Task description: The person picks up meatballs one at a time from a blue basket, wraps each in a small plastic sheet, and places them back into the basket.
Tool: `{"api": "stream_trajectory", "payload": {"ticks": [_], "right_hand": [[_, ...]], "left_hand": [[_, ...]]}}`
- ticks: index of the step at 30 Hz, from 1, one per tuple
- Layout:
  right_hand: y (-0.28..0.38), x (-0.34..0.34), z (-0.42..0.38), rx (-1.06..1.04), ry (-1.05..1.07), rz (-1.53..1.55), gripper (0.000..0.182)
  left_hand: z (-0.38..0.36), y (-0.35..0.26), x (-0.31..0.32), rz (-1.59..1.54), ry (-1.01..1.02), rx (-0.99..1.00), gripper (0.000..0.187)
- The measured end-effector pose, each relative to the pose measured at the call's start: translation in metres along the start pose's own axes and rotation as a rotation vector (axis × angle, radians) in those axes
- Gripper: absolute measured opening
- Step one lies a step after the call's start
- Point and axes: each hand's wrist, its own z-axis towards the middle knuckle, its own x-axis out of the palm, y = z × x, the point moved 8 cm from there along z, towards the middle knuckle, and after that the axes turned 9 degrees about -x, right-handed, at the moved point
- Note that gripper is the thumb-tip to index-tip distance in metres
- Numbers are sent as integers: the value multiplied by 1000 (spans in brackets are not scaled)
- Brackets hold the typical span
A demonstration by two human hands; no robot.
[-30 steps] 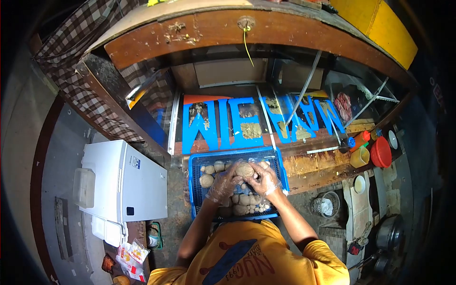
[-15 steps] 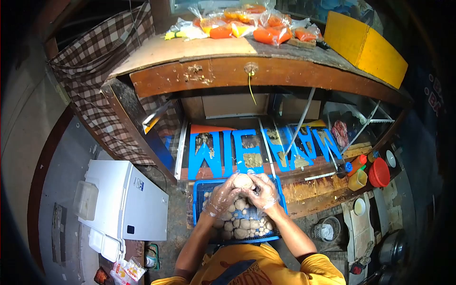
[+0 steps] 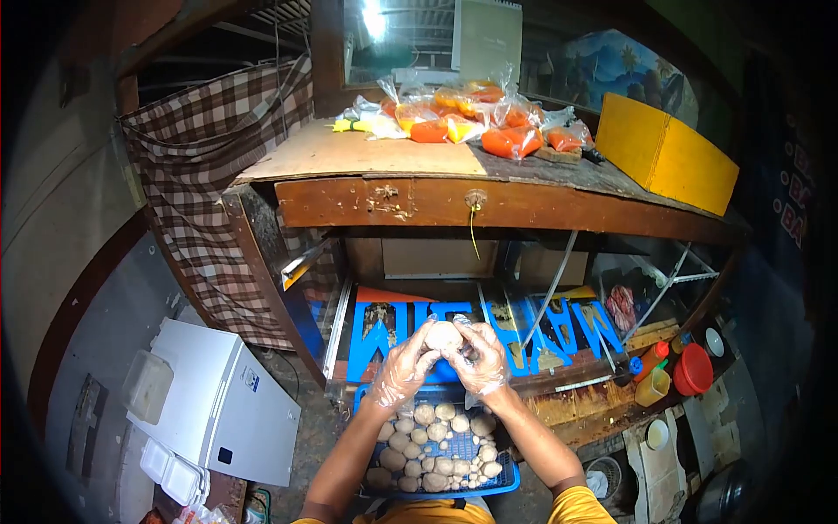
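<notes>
Both hands wear thin clear plastic gloves and meet around one pale round ball (image 3: 443,335), raised above a blue basket (image 3: 504,479). The left hand (image 3: 406,367) cups the ball from its left side, its grip closed on it with fingers curled up and over the near face; the right hand (image 3: 480,360) presses in from the right, its grip likewise wrapped on the ball, so the ball sits between the two palms with only its top showing. Just below the hands, toward the person, the basket holds many more balls (image 3: 436,432) of mixed size, pale to brownish, lying loose on its perforated floor; the largest lie toward the left and near side, the small ones toward the right. Beyond the hands stands a glass panel with big blue letters (image 3: 384,327), partly peeled, and above that the worn front edge of a wooden table (image 3: 489,205). On the table, well beyond and above the grip, lie clear plastic bags (image 3: 476,118) filled with orange stuff, and to their right a yellow box (image 3: 668,157). Far to the right of the hands, down low, are a red lidded tub (image 3: 694,371) and a small yellow cup (image 3: 653,386). To the left of the hands stands a white cabinet (image 3: 218,406), and above it a brown checked cloth (image 3: 209,166) hangs at the table's corner. The yellow sleeve (image 3: 580,506) of the person shows at the bottom edge
</notes>
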Motion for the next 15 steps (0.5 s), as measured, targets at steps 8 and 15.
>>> {"api": "stream_trajectory", "payload": {"ticks": [8, 15], "right_hand": [[-6, 10, 38, -163, -63, 0, 59], [-26, 22, 59, -225, -135, -7, 57]], "left_hand": [[39, -2, -13, 13, -63, 132, 60], [63, -6, -25, 120, -178, 312, 62]]}}
